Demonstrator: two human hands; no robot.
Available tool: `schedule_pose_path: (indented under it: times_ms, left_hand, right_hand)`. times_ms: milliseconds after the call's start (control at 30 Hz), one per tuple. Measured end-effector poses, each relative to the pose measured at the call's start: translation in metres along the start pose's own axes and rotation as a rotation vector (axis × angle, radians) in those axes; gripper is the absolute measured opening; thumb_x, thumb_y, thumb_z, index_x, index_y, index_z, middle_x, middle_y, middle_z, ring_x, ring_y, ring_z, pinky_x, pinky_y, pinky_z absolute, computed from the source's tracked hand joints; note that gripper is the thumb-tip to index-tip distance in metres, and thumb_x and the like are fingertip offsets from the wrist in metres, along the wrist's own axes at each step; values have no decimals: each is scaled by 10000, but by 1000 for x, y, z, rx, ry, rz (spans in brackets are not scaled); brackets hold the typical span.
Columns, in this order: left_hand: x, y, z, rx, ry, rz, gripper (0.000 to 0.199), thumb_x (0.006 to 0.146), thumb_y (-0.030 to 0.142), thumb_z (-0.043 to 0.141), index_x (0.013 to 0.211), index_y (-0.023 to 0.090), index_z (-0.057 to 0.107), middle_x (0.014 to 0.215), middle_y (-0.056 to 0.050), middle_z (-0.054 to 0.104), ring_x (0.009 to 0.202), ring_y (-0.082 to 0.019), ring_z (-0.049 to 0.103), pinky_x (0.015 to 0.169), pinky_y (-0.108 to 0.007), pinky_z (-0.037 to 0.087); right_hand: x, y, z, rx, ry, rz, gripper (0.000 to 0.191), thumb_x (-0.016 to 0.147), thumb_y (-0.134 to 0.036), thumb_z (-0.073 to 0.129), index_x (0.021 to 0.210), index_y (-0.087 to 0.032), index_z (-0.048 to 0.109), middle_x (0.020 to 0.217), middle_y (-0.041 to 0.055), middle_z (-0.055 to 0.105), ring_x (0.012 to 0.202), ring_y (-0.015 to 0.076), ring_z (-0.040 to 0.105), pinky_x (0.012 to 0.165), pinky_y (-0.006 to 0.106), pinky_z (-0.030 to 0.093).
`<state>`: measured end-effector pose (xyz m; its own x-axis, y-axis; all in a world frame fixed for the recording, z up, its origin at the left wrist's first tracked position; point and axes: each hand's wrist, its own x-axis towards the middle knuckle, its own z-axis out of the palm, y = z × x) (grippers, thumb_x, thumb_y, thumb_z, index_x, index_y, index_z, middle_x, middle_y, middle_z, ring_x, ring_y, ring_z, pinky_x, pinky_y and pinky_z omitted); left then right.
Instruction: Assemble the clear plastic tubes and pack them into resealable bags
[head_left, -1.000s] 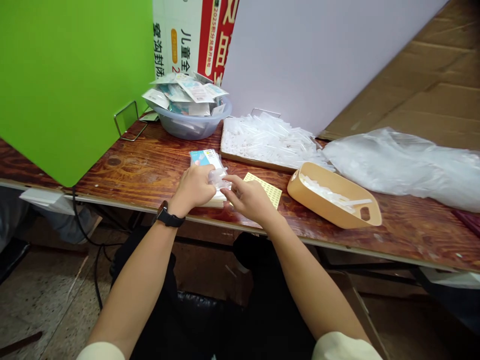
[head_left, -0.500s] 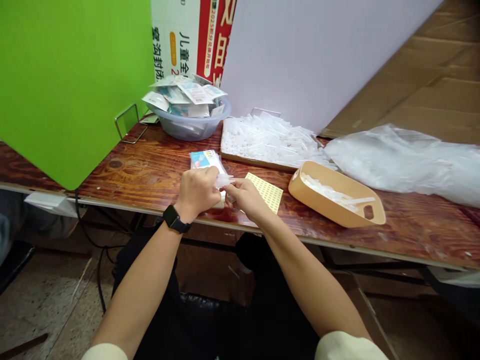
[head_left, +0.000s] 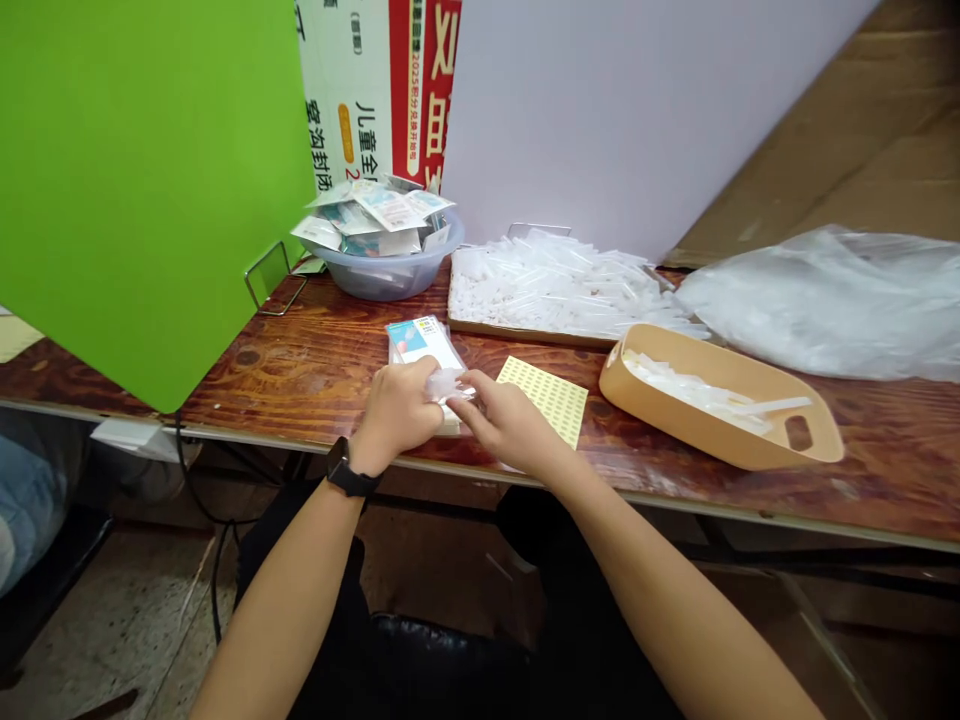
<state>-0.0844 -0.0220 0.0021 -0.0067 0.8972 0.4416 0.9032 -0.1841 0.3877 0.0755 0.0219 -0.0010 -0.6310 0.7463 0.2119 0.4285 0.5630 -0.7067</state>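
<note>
My left hand [head_left: 400, 405], with a black watch at the wrist, is closed around a small bunch of translucent white plastic pieces [head_left: 445, 383]. Their ends stick out toward my right hand [head_left: 504, 418], whose thumb and fingertips pinch at them; the exact shape of the pieces is blurred. Under and behind my left hand lies a stack of printed cards in clear sleeves [head_left: 426, 338], partly covered by the hand. A yellow sheet of small stickers [head_left: 551, 392] lies just beyond my right hand.
A cream-orange basket [head_left: 675, 430] with white plastic pieces stands at right. Behind it is a shallow tray [head_left: 525, 330] heaped with clear plastic tubes. A bluish bowl [head_left: 390, 283] holds packed sachets at the back. Plastic bags [head_left: 832, 305] lie far right; a green panel [head_left: 150, 200] stands left.
The view has shifted slightly, so the bowl, tray and basket sit lower. My right thumb and fingers have shifted around the ends of the plastic pieces; my left hand still holds them.
</note>
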Motion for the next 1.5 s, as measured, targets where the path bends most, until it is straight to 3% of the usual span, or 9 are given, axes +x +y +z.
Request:
schedule_pose_path:
  times_ms: [67,167,300,467,700,833,1067,1267,1500]
  left_hand:
    - [1,-2,-4,-98,-53,-53,83,609,170,486,622,216,418,551,-2,534,523,-162,474,516,-285,273]
    - [0,-2,-7,-65,-55,-60,90,596,158,483,621,215,418,545,-4,514,536,-170,474,528,-294,274]
    - [-1,-5,-3,-62,29,-46,108,607,134,485,694,196,500,579,-12,522,560,-182,484,551,-307,283]
    - [3,-14,-1,-609,23,-213,148,564,83,582,681,162,536,654,19,563,605,-125,513,577,-253,379]
    - [1,-8,1,-1332,-111,-421,284,560,207,776,781,114,624,702,-13,653,557,-129,598,577,-299,514]
    - [0,-4,0,-1497,-150,-476,365,564,173,792,880,131,614,771,-24,688,600,-131,612,592,-325,549]
    - [1,-2,3,-1417,-300,-535,373,541,152,794,882,114,648,772,-47,700,560,-108,591,519,-238,476]
    - [2,4,2,-1249,-390,-405,224,626,182,740,813,133,627,646,7,634,481,-87,534,423,-203,413]
    - [5,15,1,-1132,-283,-489,209,592,213,735,690,136,568,466,47,513,365,-67,430,346,-191,295]
  right_hand:
    - [-2,0,1,-227,20,-102,262,878,-372,464,976,-175,608,591,29,583,556,168,511,542,263,252]
    - [-1,1,5,-236,31,-108,261,894,-365,449,814,-182,617,591,32,576,537,156,489,538,269,240]
    - [6,0,9,272,-57,93,355,879,-449,475,663,-177,548,481,-10,510,430,105,425,458,233,266]
    - [19,4,0,977,58,427,359,791,-504,635,758,-149,591,567,-2,559,382,40,341,371,187,238]
    - [31,5,-15,1279,195,567,134,865,-198,560,759,-127,601,698,10,522,513,40,451,495,154,433]
    - [29,3,-15,1224,195,534,132,729,-27,556,800,-113,626,666,-1,504,552,54,465,532,167,431]
    - [22,7,-19,905,364,182,251,675,-249,745,903,-186,659,646,-35,512,537,73,459,511,221,405]
    - [14,4,-27,643,281,53,230,658,-328,787,818,-194,688,756,18,658,570,112,544,516,255,440]
    - [6,3,-29,284,235,-89,176,724,-360,730,775,-197,688,776,39,694,690,170,618,569,266,451]
